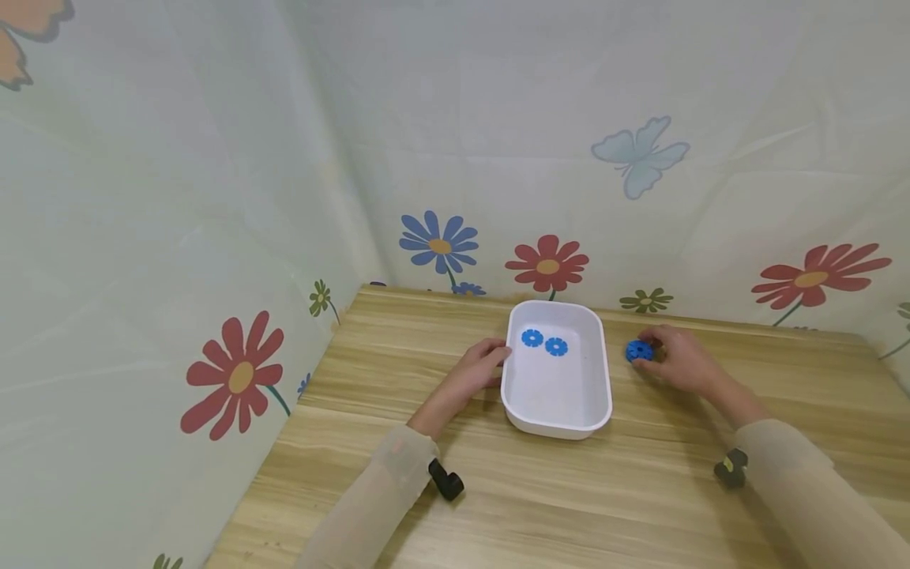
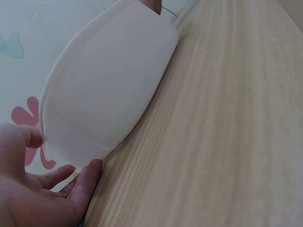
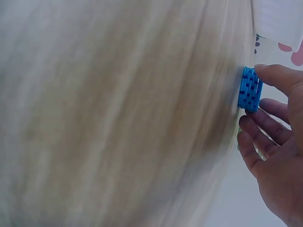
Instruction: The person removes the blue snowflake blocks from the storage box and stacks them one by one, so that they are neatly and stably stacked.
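Observation:
A white plastic tray [image 1: 554, 403] sits on the table, and two blue notched discs [image 1: 532, 338] lie flat near its far end. My left hand [image 1: 478, 368] grips the tray's left side; in the left wrist view its fingertips [image 2: 94, 165] span the wall between rim and base. To the right of the tray, my right hand [image 1: 678, 362] pinches a stack of blue notched discs [image 1: 639, 351] between thumb and fingers. The right wrist view shows that stack [image 3: 250, 90] edge-on at the table surface, made of several discs, with the lower fingers spread beside it.
The wood-grain table [image 1: 569, 506] runs back to a pale curtain [image 1: 498, 142] printed with flowers and a butterfly. A second curtain side closes off the left. A black wrist mount [image 1: 445, 480] sits on the left sleeve, another [image 1: 731, 468] on the right.

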A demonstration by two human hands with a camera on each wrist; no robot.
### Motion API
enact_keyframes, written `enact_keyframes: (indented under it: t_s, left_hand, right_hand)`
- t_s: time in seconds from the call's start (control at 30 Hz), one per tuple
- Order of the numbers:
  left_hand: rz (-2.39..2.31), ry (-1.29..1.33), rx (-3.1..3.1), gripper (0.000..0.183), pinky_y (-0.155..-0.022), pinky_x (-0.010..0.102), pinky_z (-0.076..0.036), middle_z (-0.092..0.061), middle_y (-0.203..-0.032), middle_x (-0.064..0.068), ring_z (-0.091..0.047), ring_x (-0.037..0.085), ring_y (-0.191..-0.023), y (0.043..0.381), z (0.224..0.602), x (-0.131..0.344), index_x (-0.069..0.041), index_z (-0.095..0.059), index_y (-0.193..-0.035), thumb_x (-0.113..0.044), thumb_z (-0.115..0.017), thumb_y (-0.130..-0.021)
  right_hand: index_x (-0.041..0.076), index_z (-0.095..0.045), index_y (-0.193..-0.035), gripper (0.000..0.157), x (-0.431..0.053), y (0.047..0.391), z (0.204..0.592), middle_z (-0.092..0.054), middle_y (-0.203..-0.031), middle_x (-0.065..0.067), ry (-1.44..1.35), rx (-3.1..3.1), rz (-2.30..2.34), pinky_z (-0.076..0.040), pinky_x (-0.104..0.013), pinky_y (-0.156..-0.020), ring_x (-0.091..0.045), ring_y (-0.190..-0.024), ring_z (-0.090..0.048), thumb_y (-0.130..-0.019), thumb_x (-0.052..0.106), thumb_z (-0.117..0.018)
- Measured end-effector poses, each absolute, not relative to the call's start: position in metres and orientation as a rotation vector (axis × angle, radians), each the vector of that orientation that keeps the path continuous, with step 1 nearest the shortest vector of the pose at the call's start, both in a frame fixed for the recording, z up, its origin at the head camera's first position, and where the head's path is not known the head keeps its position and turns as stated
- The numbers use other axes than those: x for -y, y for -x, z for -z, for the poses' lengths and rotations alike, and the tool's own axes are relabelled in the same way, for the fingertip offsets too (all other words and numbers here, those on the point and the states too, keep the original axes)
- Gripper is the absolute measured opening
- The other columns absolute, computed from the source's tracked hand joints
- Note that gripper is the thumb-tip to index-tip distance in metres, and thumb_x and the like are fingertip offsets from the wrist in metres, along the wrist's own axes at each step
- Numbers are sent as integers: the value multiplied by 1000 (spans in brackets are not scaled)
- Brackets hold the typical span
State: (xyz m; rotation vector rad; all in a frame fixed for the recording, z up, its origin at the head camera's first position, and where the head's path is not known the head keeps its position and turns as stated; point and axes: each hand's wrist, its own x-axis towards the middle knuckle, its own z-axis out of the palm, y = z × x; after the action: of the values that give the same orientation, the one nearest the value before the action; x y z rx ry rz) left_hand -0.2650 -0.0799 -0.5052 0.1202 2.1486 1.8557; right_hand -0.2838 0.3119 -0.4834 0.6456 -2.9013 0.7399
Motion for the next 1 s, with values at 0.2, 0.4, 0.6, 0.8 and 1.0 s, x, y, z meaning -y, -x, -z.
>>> enact_keyframes:
  t_s: [0.2,0.4,0.6,0.8,1.0]
  left_hand:
    - [-1842,-109,-2157,51,-102,44,-59,-59,-146,9,-61,25,-126,264,506,79,-9,-55,-149,-41,-55,-110]
    - [-1841,-112,-2156,51,-101,43,-59,-59,-144,8,-62,24,-125,265,506,80,-9,-55,-149,-41,-55,-109]
    - [-1835,-117,-2160,51,-102,42,-59,-61,-143,7,-62,23,-125,265,506,80,-9,-55,-149,-41,-55,-109]
    - [-1837,-120,-2157,52,-102,41,-59,-61,-143,8,-62,23,-126,266,507,80,-9,-55,-149,-42,-55,-109]
    - [-1855,-105,-2143,50,-100,41,-60,-61,-142,9,-63,24,-125,267,507,80,-8,-56,-148,-40,-56,-109]
  right_hand:
    - [-11,-65,-124,44,-316,286,488,-69,-113,-24,-645,2894,-768,-58,-58,-88,-39,-102,-66,-94,16,-82]
    - [-11,-65,-125,46,-317,287,489,-69,-112,-23,-643,2893,-773,-57,-56,-88,-38,-101,-66,-94,18,-83]
    - [-11,-64,-127,48,-316,287,488,-69,-115,-24,-643,2903,-788,-57,-59,-89,-40,-104,-66,-94,18,-83]
    - [-10,-65,-126,46,-315,288,488,-69,-114,-24,-639,2900,-787,-57,-59,-89,-41,-104,-66,-93,17,-83]
    - [-10,-65,-126,46,-316,289,490,-69,-115,-25,-635,2896,-800,-57,-60,-89,-41,-104,-67,-93,17,-83]
